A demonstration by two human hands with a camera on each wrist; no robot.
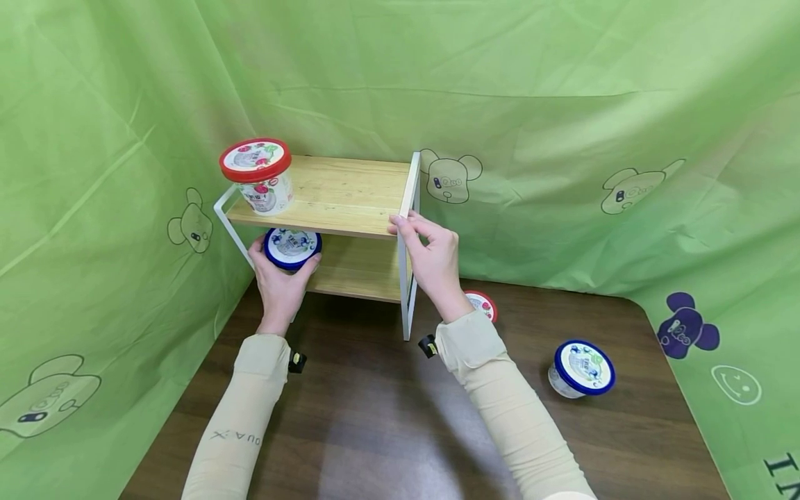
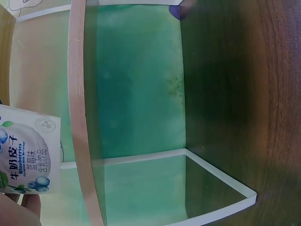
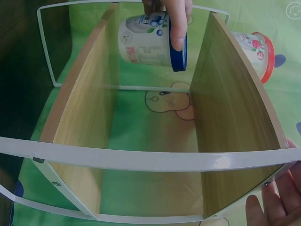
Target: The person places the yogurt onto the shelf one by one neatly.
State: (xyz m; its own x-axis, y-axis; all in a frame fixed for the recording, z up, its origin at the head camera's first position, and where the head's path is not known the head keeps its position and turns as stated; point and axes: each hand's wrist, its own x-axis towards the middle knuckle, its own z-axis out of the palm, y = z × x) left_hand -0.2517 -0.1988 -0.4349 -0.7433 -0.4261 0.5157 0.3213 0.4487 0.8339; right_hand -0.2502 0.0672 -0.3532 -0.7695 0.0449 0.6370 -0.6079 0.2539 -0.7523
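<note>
My left hand (image 1: pixel 280 292) grips a white paper cup with a blue lid (image 1: pixel 291 247), its blueberry label (image 2: pixel 26 148) showing in the left wrist view. The cup is upright between the two boards of a small two-tier shelf rack (image 1: pixel 350 198), over the left end of the lower board (image 1: pixel 356 283). Whether its base touches that board, I cannot tell. With thumb and fingers, my right hand (image 1: pixel 434 260) holds the front right corner of the upper board and its white metal frame (image 3: pixel 155 160).
A red-lidded cup (image 1: pixel 257 177) stands on the upper board's left end. On the brown table, another red-lidded cup (image 1: pixel 485 303) is partly hidden behind my right wrist. Farther right stands a second blue-lidded cup (image 1: pixel 581 368). A green cloth (image 1: pixel 531 139) hangs behind and at both sides.
</note>
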